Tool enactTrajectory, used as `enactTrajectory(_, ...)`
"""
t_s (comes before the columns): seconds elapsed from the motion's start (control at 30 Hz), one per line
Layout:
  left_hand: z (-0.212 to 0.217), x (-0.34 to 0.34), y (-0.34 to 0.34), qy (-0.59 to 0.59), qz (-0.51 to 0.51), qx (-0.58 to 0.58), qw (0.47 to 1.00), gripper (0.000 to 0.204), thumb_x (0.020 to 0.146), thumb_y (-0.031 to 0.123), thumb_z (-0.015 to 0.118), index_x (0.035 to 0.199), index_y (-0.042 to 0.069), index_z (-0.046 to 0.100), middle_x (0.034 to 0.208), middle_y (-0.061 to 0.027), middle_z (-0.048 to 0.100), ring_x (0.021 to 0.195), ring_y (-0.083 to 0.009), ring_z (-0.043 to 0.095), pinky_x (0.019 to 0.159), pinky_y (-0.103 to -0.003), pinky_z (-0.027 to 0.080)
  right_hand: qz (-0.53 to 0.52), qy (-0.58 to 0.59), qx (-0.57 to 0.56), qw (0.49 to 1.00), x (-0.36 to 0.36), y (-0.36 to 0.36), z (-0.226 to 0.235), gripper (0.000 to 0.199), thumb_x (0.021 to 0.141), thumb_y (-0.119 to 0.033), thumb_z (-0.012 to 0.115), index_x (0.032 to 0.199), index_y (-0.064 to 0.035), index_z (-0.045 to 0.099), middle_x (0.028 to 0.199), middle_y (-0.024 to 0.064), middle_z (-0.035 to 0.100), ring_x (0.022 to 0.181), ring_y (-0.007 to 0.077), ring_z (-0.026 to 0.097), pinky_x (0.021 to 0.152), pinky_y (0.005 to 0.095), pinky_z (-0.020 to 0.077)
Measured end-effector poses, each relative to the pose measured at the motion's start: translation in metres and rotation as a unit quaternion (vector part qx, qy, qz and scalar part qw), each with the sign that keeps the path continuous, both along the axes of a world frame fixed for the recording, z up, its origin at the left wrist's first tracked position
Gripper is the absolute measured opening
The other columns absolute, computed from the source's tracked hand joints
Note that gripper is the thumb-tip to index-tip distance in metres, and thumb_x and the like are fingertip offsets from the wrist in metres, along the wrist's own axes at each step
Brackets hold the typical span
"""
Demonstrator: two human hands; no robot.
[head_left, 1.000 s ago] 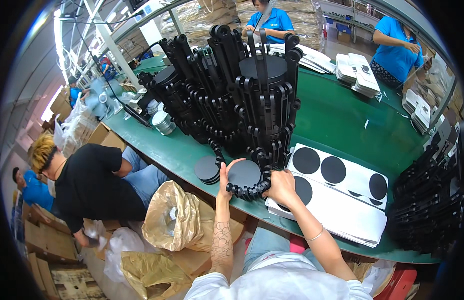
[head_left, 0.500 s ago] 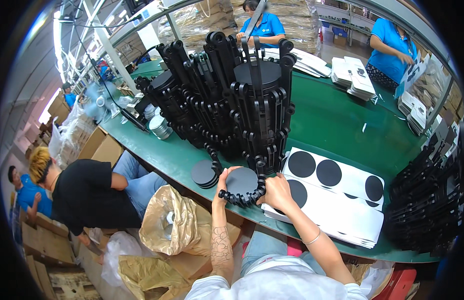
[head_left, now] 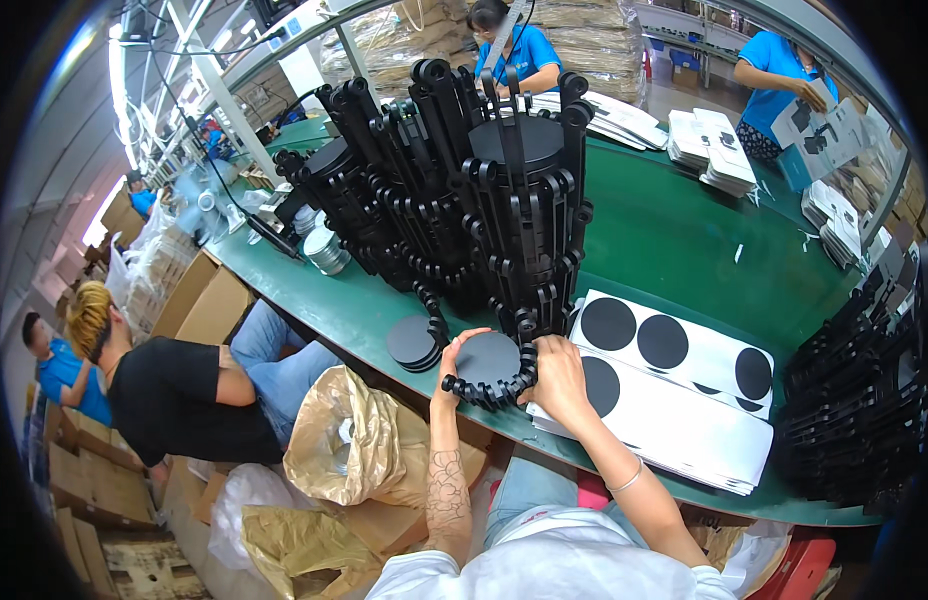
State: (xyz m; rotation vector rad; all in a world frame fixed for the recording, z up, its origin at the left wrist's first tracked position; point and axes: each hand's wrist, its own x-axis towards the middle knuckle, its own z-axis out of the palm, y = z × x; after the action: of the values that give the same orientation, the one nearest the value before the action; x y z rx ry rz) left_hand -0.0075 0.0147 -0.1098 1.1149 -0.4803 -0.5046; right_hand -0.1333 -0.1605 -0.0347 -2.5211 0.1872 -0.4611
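In front of me at the table's near edge is a black round base (head_left: 487, 358), with a black jointed arm (head_left: 494, 396) curled around its near and right sides. My left hand (head_left: 448, 370) is closed on the left side of the round base, its fingers partly hidden. My right hand (head_left: 560, 378) is closed at the right side, gripping the jointed arm near its end; its fingertips are hidden. Just left of my left hand lies a short stack of black discs (head_left: 412, 342). Tall stacks of black bases with jointed arms (head_left: 519, 230) rise right behind my hands.
White sheets with black round stickers (head_left: 674, 400) lie to the right on the green table (head_left: 674, 240). More black jointed arms (head_left: 849, 420) are piled at far right. A brown paper-lined bag (head_left: 344, 440) stands below the left edge. Co-workers are at left and across the table.
My hands stay on the round base and its jointed arm, with my right fingers shifted slightly. Across the table, a co-worker at right has lifted a printed box.
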Motion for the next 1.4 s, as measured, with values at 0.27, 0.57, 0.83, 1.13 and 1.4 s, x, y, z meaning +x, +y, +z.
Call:
enactTrajectory(0.27,0.019,-0.011,-0.008,-0.026,0.068,0.056,0.996,0.059,0.101,0.044,0.034,0.122,-0.004,0.06,0.107,-0.0125,0.068,0.098,-0.0181,0.064,0.09,-0.03,0.05,0.013,0.059,-0.022,0.998,0.002,0.0,0.0,0.091,0.038,-0.018,0.094,0.118,0.0033,0.057,0.119,0.0194,0.058,0.12,0.0365,0.05,0.104,0.0468,0.0371)
enactTrajectory(0.57,0.01,-0.03,0.006,-0.185,0.55,0.145,0.801,0.015,0.093,0.01,0.059,0.086,-0.002,0.065,0.084,-0.0064,0.066,0.077,-0.0143,0.061,0.071,-0.028,0.049,-0.007,0.069,-0.042,0.997,-0.013,-0.003,0.02,0.078,0.051,-0.026,0.091,0.118,0.0025,0.061,0.123,0.0168,0.056,0.129,0.0348,0.044,0.11,0.0608,0.0267)
enactTrajectory(0.83,0.036,0.059,0.096,-0.424,0.193,0.536,0.704,0.109,0.05,0.038,0.092,0.143,0.006,0.043,0.154,-0.0179,0.03,0.145,-0.0439,0.015,0.116,-0.05,0.022,-0.022,-0.133,0.107,0.985,-0.087,-0.047,0.072,0.045,0.07,-0.012,0.082,0.109,0.0015,0.064,0.113,0.0156,0.062,0.111,0.0336,0.057,0.096,0.0394,0.0458)
enactTrajectory(1.13,0.068,0.091,0.085,-0.357,0.08,0.493,0.79,0.083,0.051,0.027,0.091,0.119,-0.009,0.06,0.113,-0.0184,0.066,0.104,-0.0278,0.065,0.094,-0.034,0.048,-0.27,-0.158,0.132,0.94,-0.189,-0.099,0.031,0.021,0.08,0.001,0.065,0.101,0.0023,0.064,0.1,0.0174,0.062,0.097,0.0343,0.058,0.086,0.0404,0.0467)
enactTrajectory(1.4,0.121,0.003,0.088,-0.124,0.118,-0.19,0.967,0.078,0.085,0.047,0.04,0.144,-0.002,0.035,0.148,-0.019,0.04,0.128,-0.0333,0.047,0.101,-0.048,0.044,-0.201,-0.078,-0.037,0.976,-0.197,-0.078,0.002,0.031,0.086,-0.015,0.065,0.115,-0.0042,0.065,0.123,0.0138,0.061,0.124,0.0335,0.05,0.103,0.0459,0.0408)
